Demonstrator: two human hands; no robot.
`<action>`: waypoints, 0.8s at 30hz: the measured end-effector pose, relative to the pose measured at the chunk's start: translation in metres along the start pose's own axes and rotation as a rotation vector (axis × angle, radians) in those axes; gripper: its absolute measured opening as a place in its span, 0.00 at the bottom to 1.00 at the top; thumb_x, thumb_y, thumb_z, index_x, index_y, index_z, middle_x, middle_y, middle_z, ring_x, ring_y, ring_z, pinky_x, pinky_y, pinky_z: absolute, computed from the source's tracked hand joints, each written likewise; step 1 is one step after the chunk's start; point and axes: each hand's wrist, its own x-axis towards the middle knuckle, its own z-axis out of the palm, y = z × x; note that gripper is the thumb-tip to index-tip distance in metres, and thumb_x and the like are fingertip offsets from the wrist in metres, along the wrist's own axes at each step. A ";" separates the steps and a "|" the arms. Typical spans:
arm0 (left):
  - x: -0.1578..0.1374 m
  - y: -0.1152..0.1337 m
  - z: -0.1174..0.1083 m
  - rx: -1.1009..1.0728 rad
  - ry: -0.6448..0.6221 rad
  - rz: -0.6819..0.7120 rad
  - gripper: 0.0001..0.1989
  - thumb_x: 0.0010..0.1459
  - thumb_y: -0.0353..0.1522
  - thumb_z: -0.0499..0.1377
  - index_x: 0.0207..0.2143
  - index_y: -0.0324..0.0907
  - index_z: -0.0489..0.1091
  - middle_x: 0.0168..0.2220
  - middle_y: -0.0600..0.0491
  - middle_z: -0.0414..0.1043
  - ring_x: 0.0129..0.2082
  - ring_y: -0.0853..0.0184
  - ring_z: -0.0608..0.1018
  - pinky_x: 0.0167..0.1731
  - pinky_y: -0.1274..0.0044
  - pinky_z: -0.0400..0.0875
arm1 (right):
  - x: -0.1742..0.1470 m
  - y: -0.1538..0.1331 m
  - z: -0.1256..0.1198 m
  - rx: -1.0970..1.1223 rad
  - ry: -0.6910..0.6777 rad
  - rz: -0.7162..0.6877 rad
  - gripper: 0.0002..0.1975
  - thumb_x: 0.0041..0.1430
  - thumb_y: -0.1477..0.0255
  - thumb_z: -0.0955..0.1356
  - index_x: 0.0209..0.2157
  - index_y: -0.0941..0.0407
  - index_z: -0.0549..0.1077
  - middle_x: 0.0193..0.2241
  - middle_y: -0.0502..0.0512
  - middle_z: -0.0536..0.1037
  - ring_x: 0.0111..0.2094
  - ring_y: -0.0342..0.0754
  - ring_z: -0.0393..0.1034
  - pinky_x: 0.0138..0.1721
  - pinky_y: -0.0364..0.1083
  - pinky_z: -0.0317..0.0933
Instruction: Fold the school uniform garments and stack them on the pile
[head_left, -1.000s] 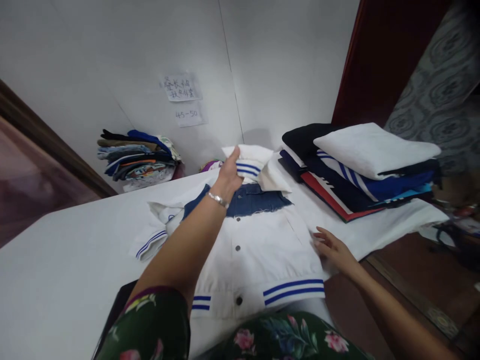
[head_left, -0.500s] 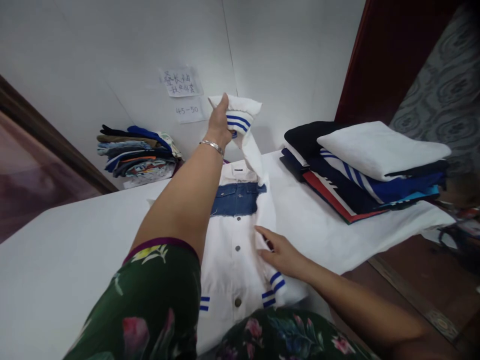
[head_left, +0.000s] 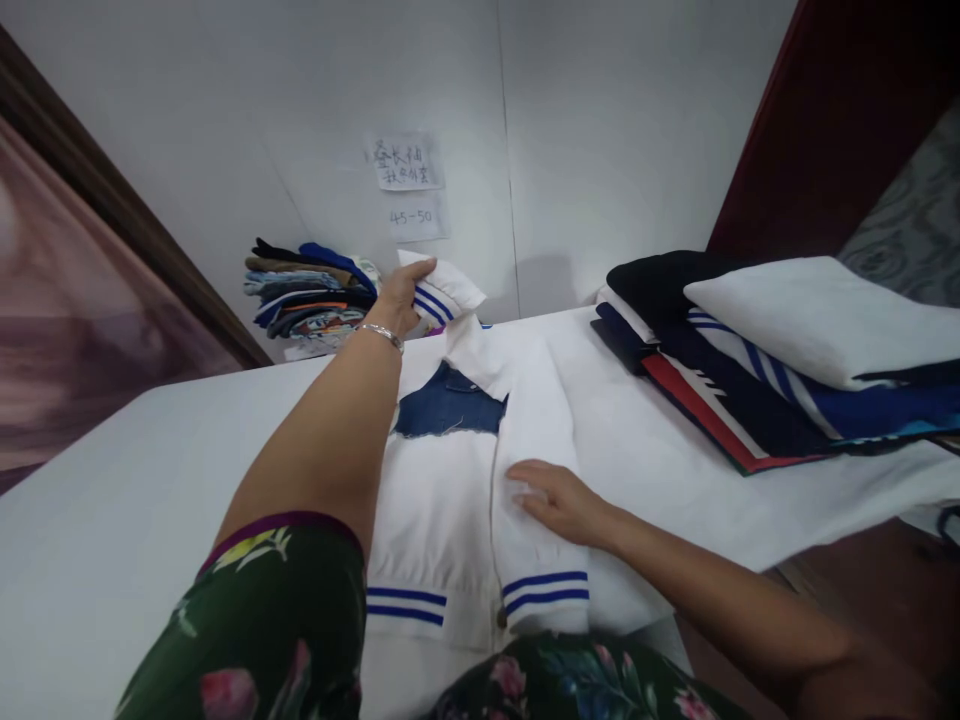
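Note:
A white jacket [head_left: 435, 500] with a dark blue denim panel across the chest and blue-striped trim lies on the white table. My left hand [head_left: 405, 297] is closed on a blue-striped part at its far end, lifting that part above the tabletop. My right hand [head_left: 559, 500] rests on the white sleeve [head_left: 541, 420] at the right side, fingers stretched out and thumb apart. Below it, the sleeve's striped cuff [head_left: 546, 592] reaches down near my clothing. My left forearm hides the jacket's left side.
Folded clothes are piled in a stack [head_left: 315, 300] by the wall at back left. A second pile [head_left: 757, 400], topped by a white garment [head_left: 832, 310], sits on the right of the table [head_left: 187, 470]. Two paper notes [head_left: 409, 165] hang on the wall.
My left hand has come lower and left with the striped end. The jacket's right front is folded inward, hiding most buttons, and its sleeve now lies straight down under my right hand.

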 end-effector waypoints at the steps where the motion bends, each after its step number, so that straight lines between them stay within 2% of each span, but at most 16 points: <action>1: 0.000 -0.001 -0.004 -0.009 -0.016 -0.023 0.03 0.55 0.29 0.58 0.33 0.39 0.69 0.30 0.49 0.75 0.45 0.60 0.77 0.50 0.67 0.72 | 0.004 0.008 -0.004 -0.106 0.031 -0.016 0.20 0.62 0.67 0.63 0.54 0.56 0.70 0.56 0.62 0.70 0.57 0.54 0.63 0.57 0.55 0.58; 2: -0.001 -0.002 -0.007 -0.002 -0.038 -0.043 0.02 0.53 0.29 0.59 0.31 0.39 0.70 0.30 0.47 0.76 0.43 0.58 0.78 0.49 0.67 0.73 | 0.008 0.017 -0.006 -0.216 0.036 0.006 0.21 0.62 0.66 0.63 0.55 0.57 0.68 0.59 0.64 0.67 0.61 0.56 0.57 0.60 0.58 0.52; 4: -0.005 -0.002 -0.010 0.067 -0.083 -0.072 0.02 0.50 0.30 0.61 0.29 0.39 0.71 0.30 0.46 0.76 0.41 0.56 0.79 0.46 0.67 0.74 | 0.015 0.035 -0.006 -0.391 -0.045 0.115 0.24 0.62 0.65 0.63 0.57 0.58 0.66 0.62 0.66 0.61 0.65 0.61 0.48 0.62 0.63 0.44; 6: -0.013 0.003 -0.009 0.174 -0.158 -0.087 0.05 0.46 0.30 0.63 0.29 0.39 0.72 0.29 0.47 0.77 0.38 0.56 0.79 0.43 0.66 0.75 | 0.017 0.049 -0.001 -0.484 -0.154 0.207 0.25 0.63 0.63 0.63 0.59 0.58 0.64 0.64 0.66 0.57 0.66 0.61 0.45 0.62 0.64 0.41; 8: -0.027 0.010 -0.004 0.341 -0.278 -0.073 0.09 0.44 0.32 0.64 0.30 0.39 0.73 0.29 0.48 0.77 0.36 0.56 0.79 0.40 0.66 0.75 | 0.017 0.058 0.006 -0.506 -0.196 0.236 0.26 0.64 0.63 0.61 0.60 0.59 0.63 0.65 0.65 0.55 0.66 0.60 0.44 0.63 0.63 0.39; 11: -0.063 0.017 0.014 0.784 -0.473 0.024 0.11 0.42 0.35 0.66 0.30 0.39 0.74 0.28 0.50 0.77 0.32 0.59 0.79 0.36 0.69 0.74 | 0.015 0.066 0.010 -0.378 -0.138 0.241 0.25 0.61 0.63 0.63 0.58 0.57 0.66 0.65 0.63 0.56 0.67 0.59 0.43 0.64 0.62 0.35; 13: -0.098 0.008 0.029 1.179 -0.593 0.150 0.12 0.42 0.37 0.66 0.29 0.40 0.74 0.28 0.50 0.77 0.31 0.60 0.78 0.36 0.70 0.73 | 0.017 0.069 0.008 -0.102 -0.004 0.296 0.25 0.56 0.61 0.67 0.54 0.56 0.70 0.62 0.62 0.63 0.65 0.59 0.50 0.64 0.62 0.38; 15: -0.139 -0.017 0.041 1.523 -0.724 0.321 0.12 0.44 0.37 0.64 0.32 0.41 0.74 0.31 0.47 0.77 0.34 0.57 0.78 0.37 0.68 0.71 | 0.022 0.072 0.002 0.188 0.170 0.378 0.27 0.54 0.57 0.68 0.53 0.56 0.71 0.55 0.61 0.71 0.59 0.58 0.60 0.61 0.61 0.49; 17: -0.182 -0.056 0.046 1.737 -0.845 0.419 0.11 0.49 0.32 0.61 0.37 0.39 0.74 0.33 0.43 0.77 0.35 0.55 0.79 0.37 0.66 0.70 | 0.028 0.074 -0.005 0.461 0.311 0.445 0.28 0.56 0.55 0.65 0.53 0.57 0.70 0.49 0.61 0.77 0.53 0.57 0.69 0.55 0.59 0.60; 19: -0.221 -0.100 0.045 1.816 -0.999 0.388 0.15 0.50 0.27 0.58 0.42 0.39 0.72 0.33 0.43 0.77 0.35 0.56 0.79 0.36 0.68 0.70 | 0.031 0.073 -0.011 0.718 0.352 0.496 0.27 0.58 0.54 0.63 0.51 0.57 0.71 0.45 0.60 0.79 0.48 0.56 0.73 0.50 0.57 0.66; 21: -0.248 -0.135 0.039 1.838 -1.093 0.329 0.17 0.52 0.31 0.58 0.45 0.37 0.70 0.33 0.42 0.77 0.36 0.55 0.79 0.35 0.68 0.69 | 0.031 0.072 -0.015 0.959 0.353 0.558 0.24 0.58 0.55 0.63 0.46 0.58 0.72 0.42 0.60 0.80 0.45 0.56 0.74 0.48 0.56 0.67; 24: -0.265 -0.158 0.027 1.797 -1.074 0.254 0.21 0.55 0.39 0.56 0.48 0.38 0.68 0.36 0.42 0.77 0.36 0.53 0.79 0.34 0.66 0.70 | 0.027 0.070 -0.015 1.069 0.351 0.594 0.18 0.56 0.61 0.67 0.43 0.58 0.72 0.41 0.59 0.80 0.43 0.55 0.75 0.49 0.55 0.67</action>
